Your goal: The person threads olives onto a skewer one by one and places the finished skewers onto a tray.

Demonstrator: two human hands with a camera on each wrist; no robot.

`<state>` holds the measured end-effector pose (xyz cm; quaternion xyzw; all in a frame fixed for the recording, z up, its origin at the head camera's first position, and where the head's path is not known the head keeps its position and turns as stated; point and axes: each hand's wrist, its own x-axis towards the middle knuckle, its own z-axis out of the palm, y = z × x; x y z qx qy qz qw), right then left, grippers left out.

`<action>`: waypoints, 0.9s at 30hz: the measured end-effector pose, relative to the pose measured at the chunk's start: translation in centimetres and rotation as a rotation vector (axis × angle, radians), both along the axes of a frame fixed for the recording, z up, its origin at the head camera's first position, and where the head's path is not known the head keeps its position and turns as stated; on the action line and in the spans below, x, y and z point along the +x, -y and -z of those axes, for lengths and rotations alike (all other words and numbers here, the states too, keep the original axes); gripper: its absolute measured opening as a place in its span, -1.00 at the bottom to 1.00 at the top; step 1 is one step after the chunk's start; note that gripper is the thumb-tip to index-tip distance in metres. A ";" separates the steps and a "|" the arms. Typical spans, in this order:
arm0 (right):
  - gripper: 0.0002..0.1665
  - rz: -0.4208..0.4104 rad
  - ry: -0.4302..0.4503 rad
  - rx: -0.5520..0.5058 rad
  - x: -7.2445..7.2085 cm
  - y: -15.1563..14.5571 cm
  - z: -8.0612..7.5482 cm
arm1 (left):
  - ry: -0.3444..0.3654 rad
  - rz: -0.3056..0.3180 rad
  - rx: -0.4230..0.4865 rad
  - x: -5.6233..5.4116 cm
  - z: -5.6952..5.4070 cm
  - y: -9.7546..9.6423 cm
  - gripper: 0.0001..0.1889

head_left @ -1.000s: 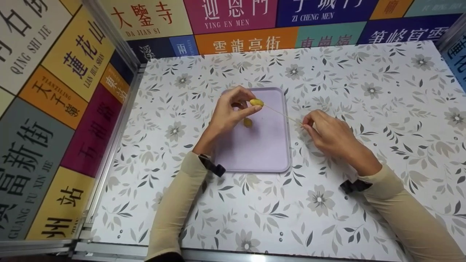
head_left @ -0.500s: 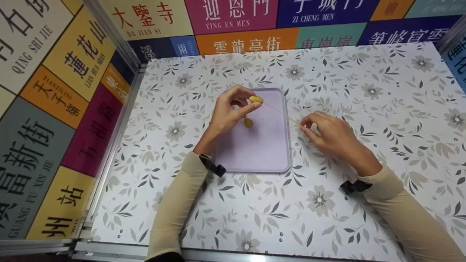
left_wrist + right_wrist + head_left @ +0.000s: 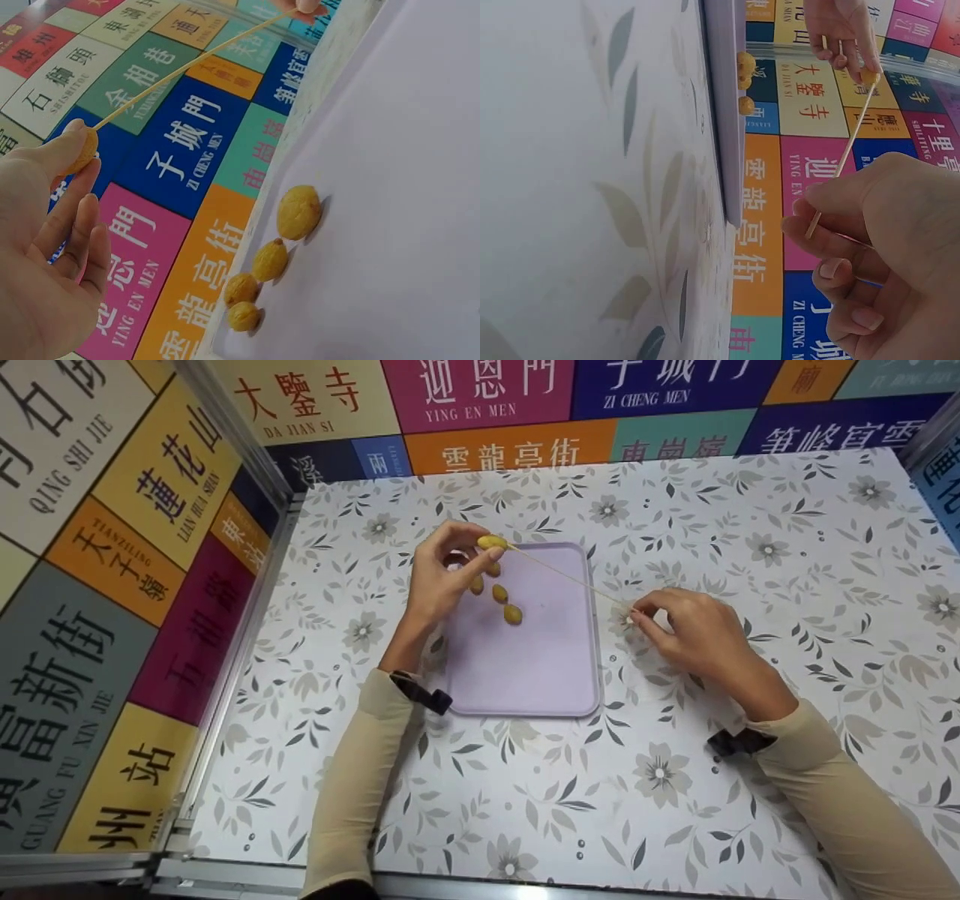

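Note:
My left hand (image 3: pixel 442 570) pinches a small yellow oval fruit (image 3: pixel 493 542) between thumb and fingertips, above the far left corner of the lilac tray (image 3: pixel 525 675). A thin wooden skewer (image 3: pixel 187 67) runs from this fruit to my right hand (image 3: pixel 694 634). Over the table, right of the tray, the right thumb and forefinger pinch the skewer's other end (image 3: pixel 812 225). Whether the tip is inside the fruit or only against it, I cannot tell. Several similar yellow fruits (image 3: pixel 298 212) lie in a row on the tray, partly below the left hand in the head view.
A floral-patterned white cover (image 3: pixel 660 825) spreads over the table around the tray. Panels with large printed characters (image 3: pixel 487 390) stand along the back and left side. A metal rail (image 3: pixel 232 675) borders the table at the left.
The left hand has moved left and away with the fruit, uncovering more fruits on the tray. The right hand has shifted slightly right, and more skewer shows between the hands.

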<state>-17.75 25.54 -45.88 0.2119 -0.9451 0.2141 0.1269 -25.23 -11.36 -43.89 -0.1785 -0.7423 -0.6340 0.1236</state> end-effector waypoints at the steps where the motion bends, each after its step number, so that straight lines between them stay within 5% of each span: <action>1: -0.85 0.009 0.007 0.000 0.0 -0.1 -0.1 | -0.004 -0.010 -0.004 -0.1 0.0 0.2 -0.69; 10: -0.82 0.047 0.014 -0.031 0.2 -0.1 -0.7 | -0.029 -0.072 0.031 -0.6 -0.3 1.4 -0.70; 27: -0.85 0.021 -0.090 -0.043 -0.1 -0.2 0.0 | 0.008 -0.060 -0.004 -0.1 -0.5 0.9 -0.67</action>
